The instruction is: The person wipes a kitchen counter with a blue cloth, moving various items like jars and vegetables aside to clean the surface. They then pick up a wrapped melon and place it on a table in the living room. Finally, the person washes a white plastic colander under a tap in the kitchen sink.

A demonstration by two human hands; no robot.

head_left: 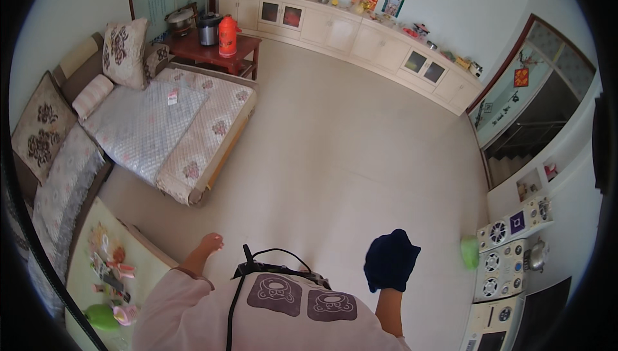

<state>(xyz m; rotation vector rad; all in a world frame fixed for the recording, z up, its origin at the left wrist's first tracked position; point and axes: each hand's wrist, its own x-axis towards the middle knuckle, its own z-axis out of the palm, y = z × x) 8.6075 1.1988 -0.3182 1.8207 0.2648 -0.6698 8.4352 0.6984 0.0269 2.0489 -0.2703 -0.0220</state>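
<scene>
Lower right: crumpled navy cloth (391, 261) draped over right hand, grip can't be told; probably light, soft, best edge-pinched. Left hand (211, 243) loosely open.

Spreads out as a smooth beige floor (309, 132), bearing a light-green plastic bag (469, 252) at right. Includes, at lower left, a pale, low worktop (145, 254) strewn with a bright-green rounded item (101, 317), a pink item (127, 314) and a jumble too small to tell. Farther back, includes a red-brown wooden worktop (250, 47) carrying a red thermos flask (228, 36), a silver-and-black cooker (208, 29) and a lidded metal pot (181, 23).
</scene>
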